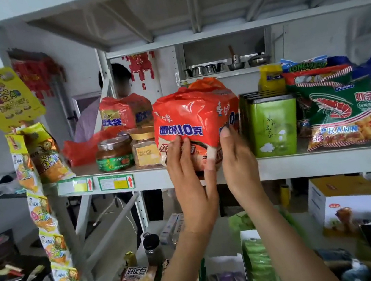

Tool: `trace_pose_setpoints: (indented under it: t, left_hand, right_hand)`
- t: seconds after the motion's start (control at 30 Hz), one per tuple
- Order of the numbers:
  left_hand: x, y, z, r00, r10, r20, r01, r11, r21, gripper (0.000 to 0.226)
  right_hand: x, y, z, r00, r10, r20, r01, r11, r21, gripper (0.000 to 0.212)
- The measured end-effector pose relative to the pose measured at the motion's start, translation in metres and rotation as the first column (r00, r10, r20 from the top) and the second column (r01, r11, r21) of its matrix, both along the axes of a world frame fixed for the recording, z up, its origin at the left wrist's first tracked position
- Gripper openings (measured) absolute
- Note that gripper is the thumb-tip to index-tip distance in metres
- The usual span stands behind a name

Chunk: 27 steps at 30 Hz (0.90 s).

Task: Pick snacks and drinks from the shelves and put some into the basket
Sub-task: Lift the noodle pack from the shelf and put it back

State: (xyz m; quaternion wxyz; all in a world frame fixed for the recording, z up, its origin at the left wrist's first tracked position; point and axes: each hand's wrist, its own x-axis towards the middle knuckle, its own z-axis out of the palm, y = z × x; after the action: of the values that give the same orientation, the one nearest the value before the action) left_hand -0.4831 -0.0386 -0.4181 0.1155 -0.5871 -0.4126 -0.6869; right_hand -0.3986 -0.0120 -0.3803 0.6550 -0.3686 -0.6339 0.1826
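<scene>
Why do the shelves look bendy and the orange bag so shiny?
In the head view, the wide lens curves the shelf toward the edges; the orange noodle bag between the left hand and right hand is glossy plastic catching light; the corners look blurry.

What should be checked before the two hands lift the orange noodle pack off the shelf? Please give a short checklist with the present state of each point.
1. Both hands on the pack: ok. The left hand and the right hand touch the lower front of the orange noodle pack, one at each side.
2. Firm grip: cannot tell. The fingers look mostly straight, pressing more than wrapping.
3. Room on the left: not ok. The plastic jar stands close against the pack.
4. Room on the right: not ok. The green tea tin stands close beside it.
5. Basket ready: cannot tell. No basket is in view.
</scene>
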Motion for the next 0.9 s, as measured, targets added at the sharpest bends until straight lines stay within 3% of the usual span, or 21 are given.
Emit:
trace_pose_setpoints:
  t: [0.17, 0.23, 0.33, 0.43, 0.5, 0.63, 0.9]
  left_hand:
    - [-0.016, 0.006, -0.002, 0.997, -0.049, -0.056, 0.046, 0.998, -0.049, 0.043]
    - [-0.028, 0.006, -0.004, 1.0, -0.023, 0.008, 0.023, 0.999, -0.022, 0.035]
    - [-0.046, 0.01, -0.001, 0.98, 0.07, 0.186, -0.058, 0.996, -0.07, 0.043]
    - [-0.059, 0.022, 0.007, 0.959, 0.102, 0.264, -0.052, 0.981, -0.187, 0.056]
    - [-0.06, 0.028, 0.01, 0.957, 0.058, 0.286, 0.008, 0.974, -0.224, 0.054]
    - [-0.051, 0.028, 0.011, 0.974, 0.026, 0.225, 0.02, 0.98, -0.198, 0.036]
    - [-0.036, 0.034, 0.005, 0.995, 0.082, 0.063, -0.067, 0.973, -0.219, 0.054]
  right_hand:
    - [-0.002, 0.027, 0.003, 0.999, 0.044, -0.013, -0.045, 0.996, -0.074, 0.062]
    - [0.0, 0.025, 0.002, 0.999, -0.021, -0.03, 0.019, 0.999, -0.049, 0.058]
    - [-0.003, 0.006, -0.01, 0.984, -0.162, -0.08, 0.163, 0.986, 0.017, 0.065]
    - [-0.007, -0.005, -0.027, 0.968, -0.248, 0.045, 0.242, 0.964, 0.109, 0.069]
    - [-0.005, -0.002, -0.031, 0.954, -0.273, 0.122, 0.256, 0.957, 0.135, 0.069]
    - [0.0, 0.011, -0.024, 0.934, -0.304, 0.188, 0.283, 0.95, 0.13, 0.06]
    - [0.019, 0.036, -0.014, 0.878, -0.404, 0.258, 0.402, 0.914, 0.063, 0.043]
